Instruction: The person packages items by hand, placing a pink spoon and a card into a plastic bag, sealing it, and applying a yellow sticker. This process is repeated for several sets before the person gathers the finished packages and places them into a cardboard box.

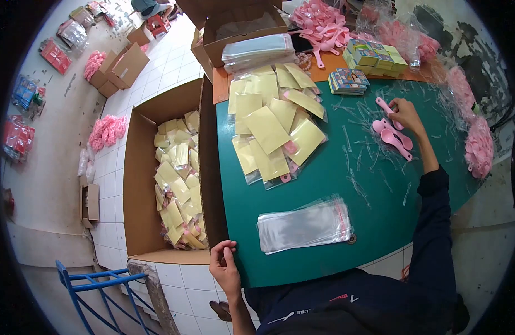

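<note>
My right hand (405,116) reaches over the right part of the green table, its fingers pinched on a pink plastic spoon (383,104). Just below it lie several more pink spoons (396,139), bunched together. My left hand (225,269) is at the table's near left edge, beside the large carton, with fingers curled and nothing visible in them. A stack of clear plastic bags (302,226) lies flat near the front edge. Further back is a heap of packed bags (268,128) with pale yellow cards and pink pieces inside.
Left of the table stands a deep carton (132,167) holding many packed bags. Along the back are card stacks (348,81), another bag stack (257,50) and a pile of pink spoons (324,22). Clear plastic strips (358,162) litter the green table (291,192). A blue metal frame (101,285) stands lower left.
</note>
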Motion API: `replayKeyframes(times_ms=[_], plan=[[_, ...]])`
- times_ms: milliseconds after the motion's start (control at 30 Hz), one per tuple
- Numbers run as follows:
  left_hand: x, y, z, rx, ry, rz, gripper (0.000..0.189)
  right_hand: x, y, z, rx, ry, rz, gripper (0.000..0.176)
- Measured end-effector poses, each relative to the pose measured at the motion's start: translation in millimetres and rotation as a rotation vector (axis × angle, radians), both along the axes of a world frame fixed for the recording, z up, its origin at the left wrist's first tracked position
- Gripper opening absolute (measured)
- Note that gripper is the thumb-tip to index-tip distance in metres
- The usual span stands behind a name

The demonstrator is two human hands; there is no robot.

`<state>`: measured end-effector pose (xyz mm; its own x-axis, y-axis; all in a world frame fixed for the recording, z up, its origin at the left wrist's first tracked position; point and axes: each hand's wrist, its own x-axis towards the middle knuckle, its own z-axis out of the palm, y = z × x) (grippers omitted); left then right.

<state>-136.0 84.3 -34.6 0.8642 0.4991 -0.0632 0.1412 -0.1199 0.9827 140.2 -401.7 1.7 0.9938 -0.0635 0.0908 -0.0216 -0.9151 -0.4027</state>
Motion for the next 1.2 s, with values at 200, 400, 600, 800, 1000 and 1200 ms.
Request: replayKeyframes(times_ms=[200,400,600,800,1000,1200], plan=[[10,-6,14,0.171,-0.038,-0.014,0.014,-1,-27,1,-0.09,-0.285,0.009,0.03],[69,-30,63,0.578,-0.1,-0.75,0.023,-39,4,32,-0.468,-0.224,-0.389,0.041],[110,-72,42,0.666,-0.286,-0.921,0.032,-91,48,48,-0.29,-0.149,-0.326,0.031],[111,-97,27,0.727,-0.195,-0.962,0.042,-131,68,44,-0.124,-0.466,0.026,0.017],[119,-92,23,0.425,-0.173,-1.069,0.029,-149,77,74,0.421,-0.119,0.069,0.017],[118,-86,34,0.585,-0.237,-1.011,0.015,-160,113,73,0.449,-0.313,0.077,0.014]])
